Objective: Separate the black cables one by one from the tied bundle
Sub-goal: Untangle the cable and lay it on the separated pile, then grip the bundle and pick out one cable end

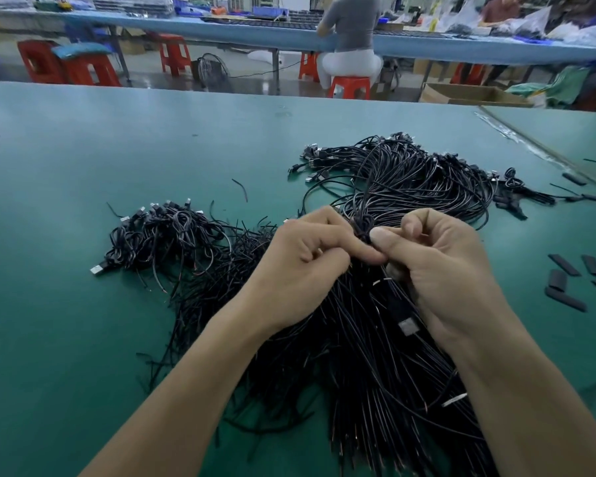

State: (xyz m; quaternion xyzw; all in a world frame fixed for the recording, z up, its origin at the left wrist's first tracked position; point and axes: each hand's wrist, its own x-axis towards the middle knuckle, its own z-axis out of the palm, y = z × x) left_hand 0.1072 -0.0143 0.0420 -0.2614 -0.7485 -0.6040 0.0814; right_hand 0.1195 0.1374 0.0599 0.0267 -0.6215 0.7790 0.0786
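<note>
Black tied bundle (363, 223) pinched at its knot by left hand (310, 249) and right hand (441, 263); loose cables (162, 232) heaped left, green table (83, 149) edge well beyond.

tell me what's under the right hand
Black cables of the tied bundle run beneath the right hand, with a USB plug showing below its palm. The palm covers whatever its curled fingers grip, and the green table underneath is hidden.
</note>
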